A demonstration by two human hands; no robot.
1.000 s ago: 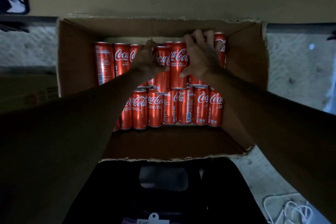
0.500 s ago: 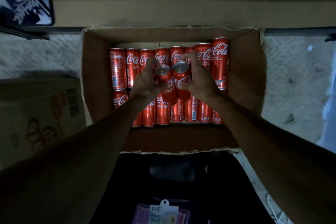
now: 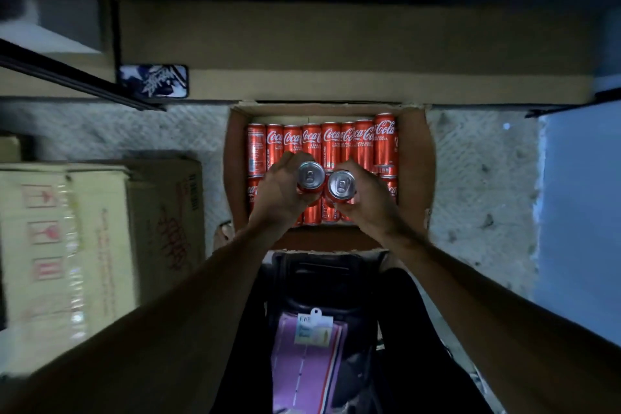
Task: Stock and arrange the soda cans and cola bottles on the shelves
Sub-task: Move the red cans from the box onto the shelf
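Note:
An open cardboard box (image 3: 415, 178) on the floor holds several red cola cans (image 3: 331, 144) lying on their sides in rows. My left hand (image 3: 279, 191) grips one red cola can (image 3: 311, 175) upright above the box, its silver top facing me. My right hand (image 3: 368, 202) grips a second red cola can (image 3: 341, 184) the same way, right beside the first. Both held cans hide part of the lower row in the box.
A closed pale carton (image 3: 84, 245) stands on the floor to the left. A cardboard-lined shelf edge (image 3: 336, 84) runs behind the box, with a dark printed packet (image 3: 153, 81) at its left. My dark trousers and a purple tagged cloth (image 3: 305, 356) are below.
Both hands have lifted their cans up out of the box and toward me, turning them upright so the tops show. The camera has risen, so the box looks smaller and farther.

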